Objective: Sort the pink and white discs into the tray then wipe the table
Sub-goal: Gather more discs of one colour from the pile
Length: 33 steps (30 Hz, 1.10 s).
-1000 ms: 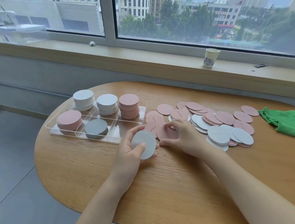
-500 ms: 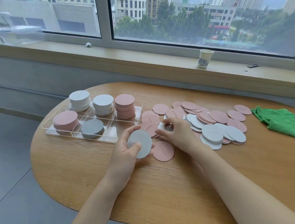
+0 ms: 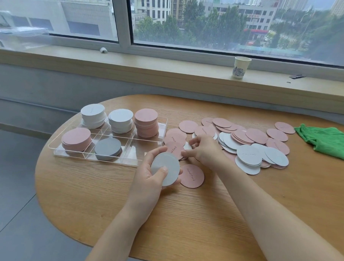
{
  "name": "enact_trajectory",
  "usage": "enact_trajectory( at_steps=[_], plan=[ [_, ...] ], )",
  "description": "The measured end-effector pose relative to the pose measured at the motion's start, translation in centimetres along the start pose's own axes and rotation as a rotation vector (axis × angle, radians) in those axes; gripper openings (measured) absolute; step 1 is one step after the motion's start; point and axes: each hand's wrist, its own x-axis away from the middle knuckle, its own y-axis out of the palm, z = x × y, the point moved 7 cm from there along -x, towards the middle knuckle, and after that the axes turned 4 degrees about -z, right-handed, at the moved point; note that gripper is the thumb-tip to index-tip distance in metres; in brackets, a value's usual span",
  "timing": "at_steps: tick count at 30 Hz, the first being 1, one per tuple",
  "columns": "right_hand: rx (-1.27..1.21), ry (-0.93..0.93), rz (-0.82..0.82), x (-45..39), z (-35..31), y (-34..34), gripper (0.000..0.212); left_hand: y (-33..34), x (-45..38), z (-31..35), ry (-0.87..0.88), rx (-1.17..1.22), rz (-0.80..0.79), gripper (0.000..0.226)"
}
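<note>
Two hands: we are working both just beside the near right corner of the tray (image 3: 144,162).
Left hand (image 3: 151,180): we are gripping a small stack of white discs (image 3: 165,168), fingers curled round its far edge and thumb pressing on its face, holding it just off the tray's near right corner.
Right hand (image 3: 204,149): we are reaching into the loose discs to the right of the tray, fingertips curling onto a white disc (image 3: 187,145) that is peeking out from under pink ones; we cannot tell whether it is pinched yet.
Single pink disc (image 3: 191,176): lying flat on the table, nearer us than the tray's right end, touching the held stack's edge in view.
Loose pile (image 3: 251,145): pink and white discs overlapping, spreading away to the right of the tray.
Tray contents: white stacks (image 3: 93,115) are sitting in the far left and far middle compartments, a pink stack (image 3: 146,122) far right, another pink stack (image 3: 76,138) near left, a grey-looking stack (image 3: 108,149) near middle.
Green cloth (image 3: 328,142): lying crumpled well to the right of the tray, beyond the pile.
Table (image 3: 183,219): wooden, carrying the tray on its left part.
Paper cup (image 3: 241,66): standing on the window sill, behind and right of the tray.
</note>
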Motion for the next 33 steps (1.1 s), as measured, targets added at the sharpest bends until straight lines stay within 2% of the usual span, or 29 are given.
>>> enact_trajectory(
  at_steps=[8, 13, 17, 20, 25, 28, 30, 33],
  plan=[
    [-0.141, 0.049, -0.055, 0.3, -0.5, 0.1, 0.036, 0.0, 0.0, -0.1, -0.007, -0.005, 0.004, 0.047],
    [-0.244, 0.004, 0.101, 0.8, -0.1, -1.2, 0.033, 0.0, -0.1, 0.1, -0.012, -0.014, 0.009, 0.047],
    [-0.367, -0.041, 0.215, 2.5, 1.0, -3.8, 0.015, 0.2, -0.1, 0.2, -0.012, -0.014, -0.003, 0.046],
    [-0.436, -0.072, 0.242, 4.5, 2.3, -5.3, 0.009, 0.6, -0.1, 0.3, -0.011, -0.013, -0.008, 0.046],
    [-0.76, -0.147, 0.072, 8.2, 3.1, -5.1, 0.008, 1.4, -0.1, 0.2, -0.01, 0.004, -0.001, 0.047],
    [-0.94, -0.171, -0.093, 10.1, 2.9, -4.2, 0.022, 2.0, 0.0, 0.1, 0.001, 0.023, 0.001, 0.045],
    [-0.937, -0.174, -0.17, 11.1, 2.8, -3.3, 0.023, 2.5, 0.0, -0.1, 0.001, 0.042, -0.013, 0.041],
    [-0.88, -0.172, -0.198, 11.7, 3.2, -2.4, 0.017, 3.7, 0.3, -0.5, 0.005, 0.113, -0.058, 0.032]
  ],
)
